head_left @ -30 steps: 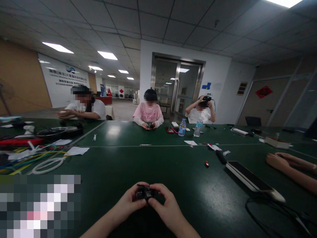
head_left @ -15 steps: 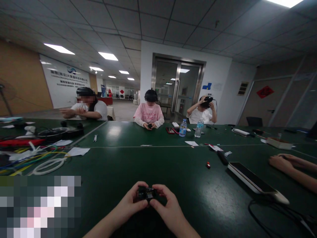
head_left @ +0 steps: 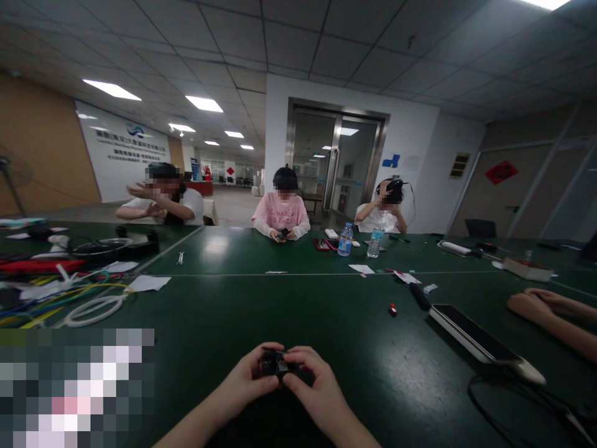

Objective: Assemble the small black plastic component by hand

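Shifted only slightly since half a second ago, with the fingers of the right hand (head_left: 313,379) brought a little further over the top of a small black device (head_left: 271,364). Pinched from the other side by the left hand (head_left: 246,376), with fingers and thumb curled close around it. Held over the near part of the green worktop (head_left: 205,342). Seemingly in mid-handling: already picked up, not yet set down or released. Too small and dark to tell which parts look finished or left.
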Motion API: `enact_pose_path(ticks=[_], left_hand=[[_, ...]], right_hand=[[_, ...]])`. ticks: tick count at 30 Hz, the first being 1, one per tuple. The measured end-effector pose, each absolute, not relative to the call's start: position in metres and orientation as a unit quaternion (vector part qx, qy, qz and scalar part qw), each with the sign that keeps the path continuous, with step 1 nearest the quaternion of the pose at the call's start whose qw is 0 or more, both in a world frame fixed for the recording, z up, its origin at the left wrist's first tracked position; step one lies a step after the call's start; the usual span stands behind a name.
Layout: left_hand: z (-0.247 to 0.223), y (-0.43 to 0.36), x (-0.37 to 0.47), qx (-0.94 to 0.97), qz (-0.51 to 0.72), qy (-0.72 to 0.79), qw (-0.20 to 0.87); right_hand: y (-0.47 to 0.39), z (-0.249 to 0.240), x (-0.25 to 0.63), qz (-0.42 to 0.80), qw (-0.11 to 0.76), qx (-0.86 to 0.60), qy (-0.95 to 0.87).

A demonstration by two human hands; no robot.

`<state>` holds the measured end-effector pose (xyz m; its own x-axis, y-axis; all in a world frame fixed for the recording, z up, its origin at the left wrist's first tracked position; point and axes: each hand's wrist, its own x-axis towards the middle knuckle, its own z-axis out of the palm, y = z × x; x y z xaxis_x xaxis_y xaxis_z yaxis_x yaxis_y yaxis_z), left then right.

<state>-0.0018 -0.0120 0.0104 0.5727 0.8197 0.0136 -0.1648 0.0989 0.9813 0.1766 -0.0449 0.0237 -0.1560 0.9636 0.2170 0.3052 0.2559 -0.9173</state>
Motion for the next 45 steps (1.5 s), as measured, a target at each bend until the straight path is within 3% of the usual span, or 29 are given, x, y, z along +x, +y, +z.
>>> enact_pose_path(ticks=[15, 45], left_hand=[[-0.013, 0.001, 0.000, 0.570, 0.384, 0.252, 0.682], [0.010, -0.012, 0.001, 0.595, 0.360, 0.269, 0.667]], right_hand=[[-0.042, 0.017, 0.177, 0.378, 0.438, -0.472, -0.665], [-0.047, 0.026, 0.175, 0.376, 0.430, -0.481, -0.665]])
